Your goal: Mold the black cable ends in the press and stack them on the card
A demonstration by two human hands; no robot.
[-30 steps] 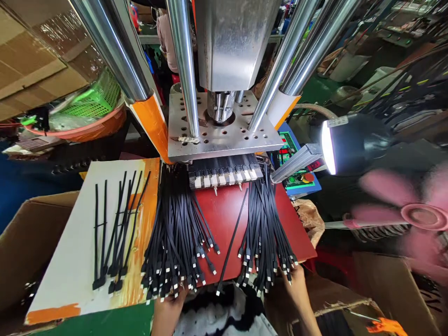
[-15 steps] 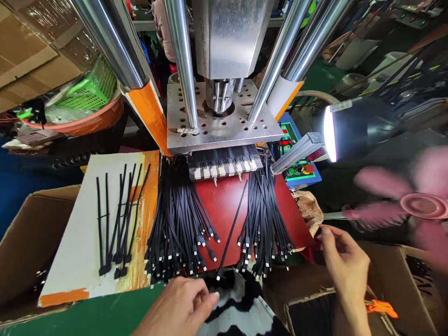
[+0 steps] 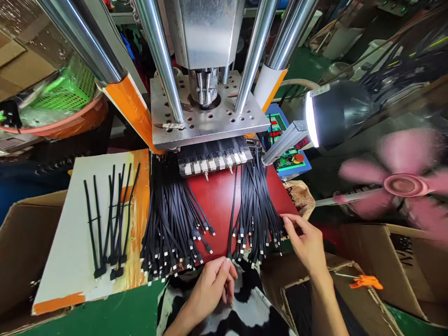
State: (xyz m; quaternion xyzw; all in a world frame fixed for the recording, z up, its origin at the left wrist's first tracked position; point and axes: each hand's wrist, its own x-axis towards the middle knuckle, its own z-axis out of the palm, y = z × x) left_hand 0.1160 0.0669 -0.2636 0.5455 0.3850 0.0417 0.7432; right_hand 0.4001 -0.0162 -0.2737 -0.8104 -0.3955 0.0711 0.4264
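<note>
My left hand (image 3: 214, 285) is closed at the front edge of the red board (image 3: 219, 205). Its thumb and forefinger pinch the connector end of a single flat black cable (image 3: 233, 210), which runs up toward the fixture block (image 3: 215, 161). My right hand (image 3: 306, 240) is at the board's right edge, thumb and forefinger together, beside the right bundle of black cables (image 3: 257, 210); whatever may be between those fingertips is too small to make out. Another thick bundle of black cables (image 3: 171, 219) fans out on the left, its connectors toward me.
Above the fixture hangs a metal press plate (image 3: 210, 123) between steel posts. Several cables lie on a white board (image 3: 70, 242) at left. A lit lamp (image 3: 336, 112), a control box (image 3: 297, 163), a pink fan (image 3: 402, 184) and a cardboard box (image 3: 371, 252) stand right.
My left hand has moved up and right to the loose cable's end, and that cable stands straighter. My right hand has moved left to the right bundle. The whole view has shifted slightly.
</note>
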